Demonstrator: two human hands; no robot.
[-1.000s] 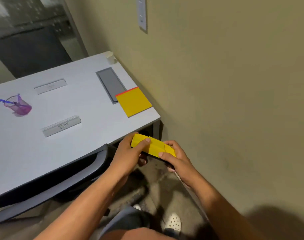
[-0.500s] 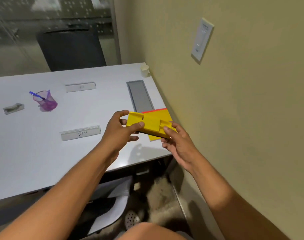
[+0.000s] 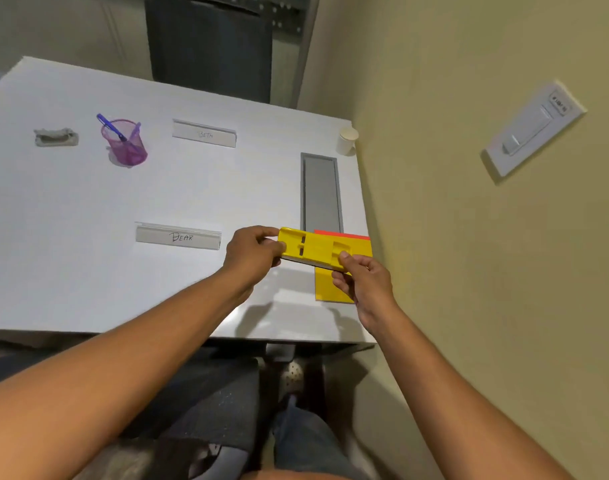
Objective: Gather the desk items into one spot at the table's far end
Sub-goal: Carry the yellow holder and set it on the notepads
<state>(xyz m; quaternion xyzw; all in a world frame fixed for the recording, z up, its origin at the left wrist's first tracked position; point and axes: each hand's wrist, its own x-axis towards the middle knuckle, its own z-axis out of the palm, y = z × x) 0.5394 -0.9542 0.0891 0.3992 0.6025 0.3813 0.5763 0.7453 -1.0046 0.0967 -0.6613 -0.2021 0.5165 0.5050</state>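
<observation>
A flat yellow plastic holder point(image 3: 313, 250) hangs just above the white table's near right corner, gripped at its left end by my left hand point(image 3: 252, 252) and pinched at its right end by my right hand point(image 3: 361, 277). Under it lies a yellow notepad with a red top edge point(image 3: 332, 289). A name plate reading "Bear" point(image 3: 178, 236) sits to the left. Farther back are a second name plate point(image 3: 204, 134), a purple mesh cup with pens point(image 3: 124, 142), a grey crumpled item point(image 3: 56, 137) and a small white cup point(image 3: 347, 140).
A grey cable hatch point(image 3: 321, 192) is set into the table point(image 3: 71, 202) near the right edge. The beige wall with a light switch point(image 3: 531, 128) runs close along the right. A dark chair point(image 3: 209, 39) stands beyond the far edge. My legs are under the near edge.
Both hands brought the yellow holder up from below the table edge to over the notepad at the near right corner. The view swung to face the table squarely.
</observation>
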